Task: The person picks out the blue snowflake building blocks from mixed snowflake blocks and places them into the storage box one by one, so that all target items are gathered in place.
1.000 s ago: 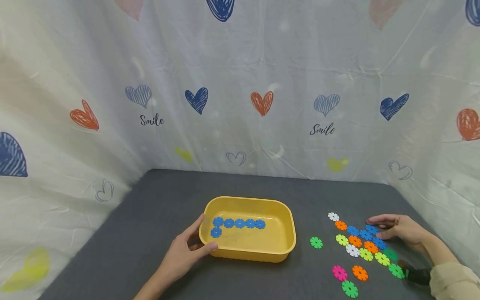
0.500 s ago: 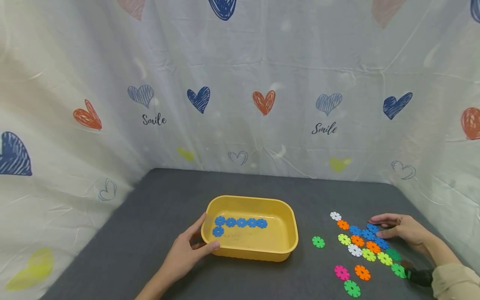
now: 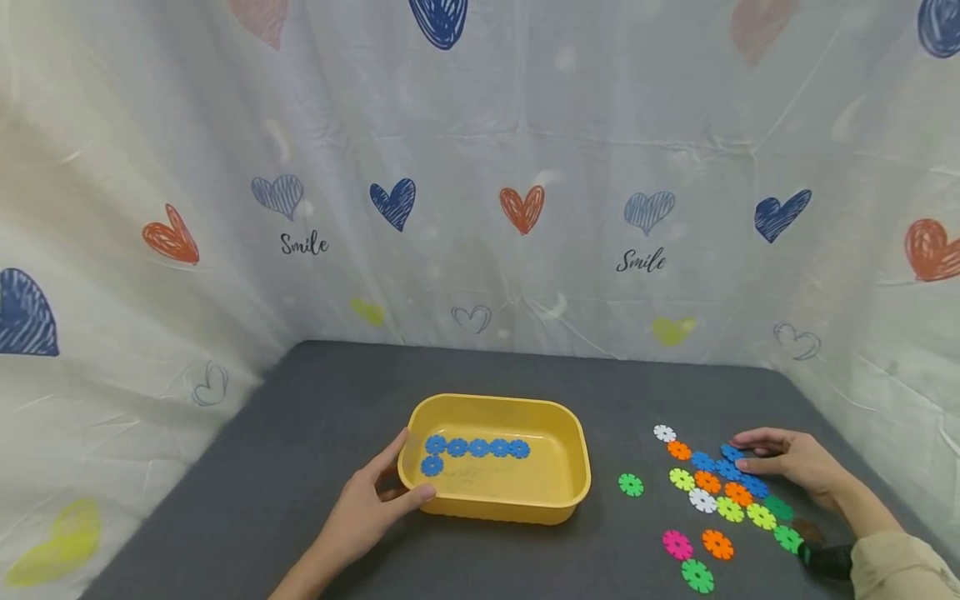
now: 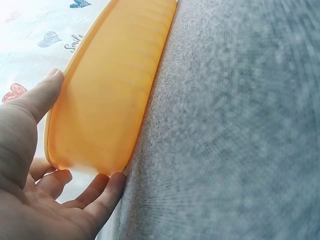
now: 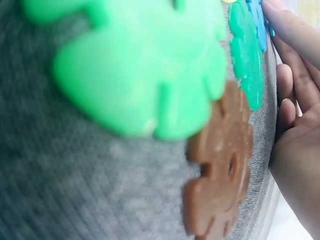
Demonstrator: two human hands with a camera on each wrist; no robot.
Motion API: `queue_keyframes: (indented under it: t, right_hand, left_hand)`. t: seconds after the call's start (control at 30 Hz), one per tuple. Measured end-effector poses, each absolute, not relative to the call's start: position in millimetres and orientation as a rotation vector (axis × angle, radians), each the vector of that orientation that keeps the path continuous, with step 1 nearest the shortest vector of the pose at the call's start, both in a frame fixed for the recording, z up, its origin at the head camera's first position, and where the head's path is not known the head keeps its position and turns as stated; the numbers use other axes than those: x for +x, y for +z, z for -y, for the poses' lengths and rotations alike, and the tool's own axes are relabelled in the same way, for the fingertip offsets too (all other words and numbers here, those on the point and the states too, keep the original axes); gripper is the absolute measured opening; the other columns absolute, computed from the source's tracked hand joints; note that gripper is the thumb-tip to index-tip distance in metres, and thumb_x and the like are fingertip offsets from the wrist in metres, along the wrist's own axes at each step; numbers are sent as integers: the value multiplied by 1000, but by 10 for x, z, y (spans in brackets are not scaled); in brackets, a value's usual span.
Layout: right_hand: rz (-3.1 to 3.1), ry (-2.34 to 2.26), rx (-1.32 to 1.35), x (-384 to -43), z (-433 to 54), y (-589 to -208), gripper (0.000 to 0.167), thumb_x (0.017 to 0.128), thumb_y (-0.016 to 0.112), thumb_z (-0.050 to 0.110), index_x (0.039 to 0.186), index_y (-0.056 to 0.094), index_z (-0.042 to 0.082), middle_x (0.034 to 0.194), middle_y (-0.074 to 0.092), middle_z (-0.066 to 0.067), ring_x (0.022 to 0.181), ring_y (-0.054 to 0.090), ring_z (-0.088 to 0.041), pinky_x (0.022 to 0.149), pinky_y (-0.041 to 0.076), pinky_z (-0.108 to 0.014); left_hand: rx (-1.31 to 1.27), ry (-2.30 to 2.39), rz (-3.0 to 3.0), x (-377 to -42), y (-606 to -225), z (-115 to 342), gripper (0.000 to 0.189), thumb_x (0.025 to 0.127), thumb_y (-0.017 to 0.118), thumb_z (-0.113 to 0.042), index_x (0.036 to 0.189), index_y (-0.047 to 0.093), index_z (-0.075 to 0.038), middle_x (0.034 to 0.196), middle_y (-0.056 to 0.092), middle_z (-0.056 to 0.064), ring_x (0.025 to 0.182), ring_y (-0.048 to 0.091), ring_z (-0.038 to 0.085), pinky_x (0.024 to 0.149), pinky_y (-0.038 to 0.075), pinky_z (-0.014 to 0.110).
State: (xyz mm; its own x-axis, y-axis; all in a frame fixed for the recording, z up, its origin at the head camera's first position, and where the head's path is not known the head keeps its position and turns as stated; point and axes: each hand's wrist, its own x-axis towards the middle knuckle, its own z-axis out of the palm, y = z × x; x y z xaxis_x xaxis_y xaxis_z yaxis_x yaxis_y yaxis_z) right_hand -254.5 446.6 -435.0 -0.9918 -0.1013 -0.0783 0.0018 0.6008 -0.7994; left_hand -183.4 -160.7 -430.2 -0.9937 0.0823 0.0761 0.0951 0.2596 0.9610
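My left hand (image 3: 358,512) grips the left end of a yellow plastic basin (image 3: 517,509), thumb at the front rim and fingers along the side, as the left wrist view also shows. Inside the basin lie several blue interlocking discs, most in a row. At the right, my right hand (image 3: 806,468) pinches the upper blue interlocking disc (image 3: 731,452) between thumb and forefinger, low over the table. Other blue discs (image 3: 727,469) lie right beside the thumb. In the right wrist view, the other fingers are curled beneath the palm.
Orange, white, yellow and green discs (image 3: 730,509) lie clustered below the blue ones. A brown disc (image 5: 220,165) sits near the right wrist. A lone green disc (image 3: 631,485) lies between basin and cluster. Pink (image 3: 678,545), orange and green discs lie nearer the front.
My right hand has shifted slightly left, and the upper blue disc has moved left with it. The left hand keeps its grip on the basin, which stays in place.
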Motion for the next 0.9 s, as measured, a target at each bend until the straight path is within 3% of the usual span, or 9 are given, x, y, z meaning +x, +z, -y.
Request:
queue_keyframes:
  t: [0.4,0.9]
  right_hand:
    - [-2736,-1307,-48,-2548,-4446,-4335,47,90,75,28,123,65,-3,118,67,-10,95,57,-9,77,51,-25]
    - [-2816,-1408,-10,-2441,-4382,-4276,56,88,77,32,127,62,-5,112,71,-5,92,60,4,74,51,-19]
  left_hand:
    - [-176,-1895,2481,-1845,-4316,1604,90,80,84,-28,155,34,-21,140,52,12,115,60,26,79,57,30]
    - [-151,-1888,2481,-1838,-4299,1597,91,79,85,-29,154,35,-20,132,58,10,115,59,25,81,57,29]
